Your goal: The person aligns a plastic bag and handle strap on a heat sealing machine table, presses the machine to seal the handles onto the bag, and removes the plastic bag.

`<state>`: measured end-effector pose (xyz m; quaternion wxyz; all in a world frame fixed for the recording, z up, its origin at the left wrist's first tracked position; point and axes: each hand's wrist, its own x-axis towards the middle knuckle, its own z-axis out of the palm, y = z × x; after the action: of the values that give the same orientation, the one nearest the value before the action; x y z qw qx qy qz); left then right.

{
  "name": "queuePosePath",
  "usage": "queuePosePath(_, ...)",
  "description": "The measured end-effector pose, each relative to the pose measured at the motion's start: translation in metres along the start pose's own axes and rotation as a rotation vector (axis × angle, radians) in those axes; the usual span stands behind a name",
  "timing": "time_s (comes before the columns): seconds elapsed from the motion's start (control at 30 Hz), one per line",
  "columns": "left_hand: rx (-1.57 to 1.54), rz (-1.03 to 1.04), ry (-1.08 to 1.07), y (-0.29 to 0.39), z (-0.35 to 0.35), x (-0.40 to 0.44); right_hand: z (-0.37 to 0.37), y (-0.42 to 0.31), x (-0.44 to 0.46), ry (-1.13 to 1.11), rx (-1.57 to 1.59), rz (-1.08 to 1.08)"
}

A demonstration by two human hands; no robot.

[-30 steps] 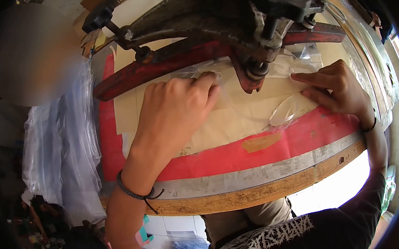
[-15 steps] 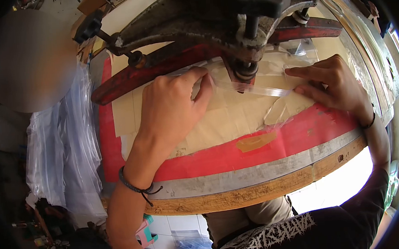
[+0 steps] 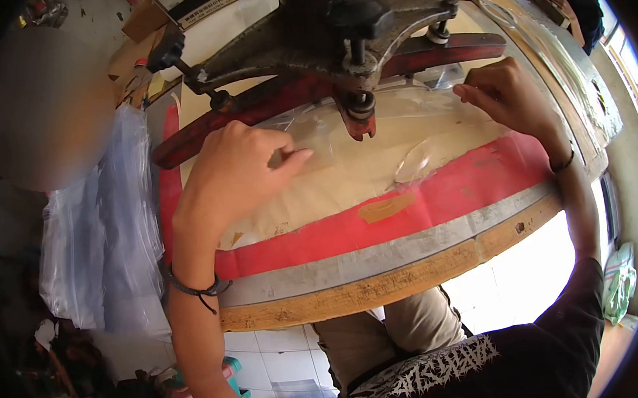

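A clear plastic bag (image 3: 342,112) lies on the tan paper-covered board, partly under a red clamp bar (image 3: 369,70). My left hand (image 3: 239,164) is over the left part of the board, thumb apart from the curled index finger, nothing between them. My right hand (image 3: 504,97) is near the bag's far right end, thumb stretched out and the other fingers bent and partly hidden; nothing shows in it. A dark metal clamp frame (image 3: 278,43) with black knobs stands above the bar. Below the bag, a small clear scrap (image 3: 412,161) sits on the paper.
A red band (image 3: 436,183) and a worn wooden edge (image 3: 384,287) run along the board's near side. Stacked clear plastic bags (image 3: 103,236) hang at the left. A blurred person (image 3: 42,107) is at the upper left. Plastic sheets (image 3: 554,64) lie at the right.
Both hands have come off the clear zip strip they held between them. My left hand has moved left and opened; my right hand has moved up. The view has shifted slightly.
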<state>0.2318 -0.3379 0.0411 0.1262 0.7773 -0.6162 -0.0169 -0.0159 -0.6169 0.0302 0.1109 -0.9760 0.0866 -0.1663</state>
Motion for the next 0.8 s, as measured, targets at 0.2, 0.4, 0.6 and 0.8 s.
queuePosePath(0.2,0.104,-0.499,-0.315,-0.017,-0.019,-0.015,0.014,0.022,-0.009,0.099,0.068,0.172)
queuePosePath(0.4,-0.031,-0.469,-0.094,-0.024,0.003,-0.015,0.017,0.026,-0.01,-0.066,0.287,0.439)
queuePosePath(0.6,-0.379,-0.31,0.052,-0.037,0.037,-0.001,0.039,0.017,-0.015,0.151,0.627,0.512)
queuePosePath(0.8,-0.901,-0.374,-0.121,-0.016,0.018,-0.005,0.053,0.034,-0.02,0.302,0.803,0.581)
